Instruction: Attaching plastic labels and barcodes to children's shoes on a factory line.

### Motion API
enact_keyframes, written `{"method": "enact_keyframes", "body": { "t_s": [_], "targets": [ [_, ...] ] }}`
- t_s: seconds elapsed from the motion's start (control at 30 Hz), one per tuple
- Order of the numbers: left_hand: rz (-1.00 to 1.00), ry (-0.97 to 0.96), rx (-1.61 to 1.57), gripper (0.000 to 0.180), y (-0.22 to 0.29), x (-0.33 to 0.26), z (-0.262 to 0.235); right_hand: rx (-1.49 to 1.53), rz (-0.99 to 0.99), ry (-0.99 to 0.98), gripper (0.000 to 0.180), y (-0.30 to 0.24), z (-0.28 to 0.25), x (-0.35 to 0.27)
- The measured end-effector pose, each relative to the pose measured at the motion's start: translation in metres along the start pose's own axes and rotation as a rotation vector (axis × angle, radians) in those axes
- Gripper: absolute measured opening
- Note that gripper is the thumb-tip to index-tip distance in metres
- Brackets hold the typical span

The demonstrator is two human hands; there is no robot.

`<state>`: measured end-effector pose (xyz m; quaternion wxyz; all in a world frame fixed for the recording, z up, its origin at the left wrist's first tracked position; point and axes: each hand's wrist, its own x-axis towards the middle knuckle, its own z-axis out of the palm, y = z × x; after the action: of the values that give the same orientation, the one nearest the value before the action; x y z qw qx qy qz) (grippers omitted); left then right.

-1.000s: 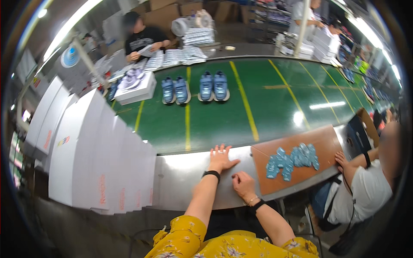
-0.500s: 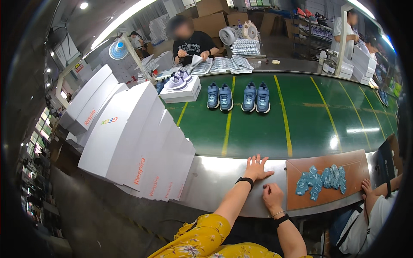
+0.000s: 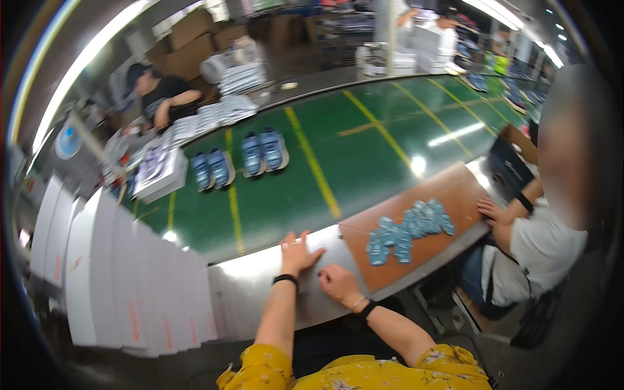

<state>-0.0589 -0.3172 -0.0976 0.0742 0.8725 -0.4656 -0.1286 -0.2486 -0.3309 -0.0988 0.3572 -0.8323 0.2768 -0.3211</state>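
Left hand (image 3: 299,255) palm-down over the steel bench strip (image 3: 244,292), fingers spread wide, nothing in its grasp; fingertips reach the belt-side edge — contact with the green conveyor belt (image 3: 279,211), can't tell. Right hand (image 3: 338,285) sits beside it on the near side, apart, fingers curled inward; how tightly, and whether anything is inside, can't tell. Just right of that hand lies the brown board (image 3: 375,278), with teal packets (image 3: 426,220) loosely heaped on it, some overlapping; print too blurred to read. Two pairs of blue sneakers stand on the belt beyond the left hand: the nearer pair (image 3: 263,153) and, to its left, another pair (image 3: 212,169), toes toward the bench, neither touched. White shoeboxes (image 3: 146,279) are stacked at the left end of the strip, well apart from the hands. Doing this well, as I judge it: forearms light, left fingertips pulled back off the belt edge so nothing can snag, right wrist loose and clear of the board so the heap isn't knocked. A co-worker's hand (image 3: 491,209) rests at the board's far right edge — leave that side free, elbows in.
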Motion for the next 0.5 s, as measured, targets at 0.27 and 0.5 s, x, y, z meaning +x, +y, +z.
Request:
{"method": "enact_keyframes", "body": {
  "t_s": [0.27,0.5],
  "targets": [
    [0.013,-0.089,-0.054,0.097,0.010,0.003,-0.006,-0.028,0.029,0.055,0.007,-0.001,-0.008,-0.001],
    [-0.003,-0.141,-0.078,0.100,0.013,0.004,-0.010,-0.068,0.023,0.043,0.006,-0.001,-0.009,-0.001]
  ]
}}
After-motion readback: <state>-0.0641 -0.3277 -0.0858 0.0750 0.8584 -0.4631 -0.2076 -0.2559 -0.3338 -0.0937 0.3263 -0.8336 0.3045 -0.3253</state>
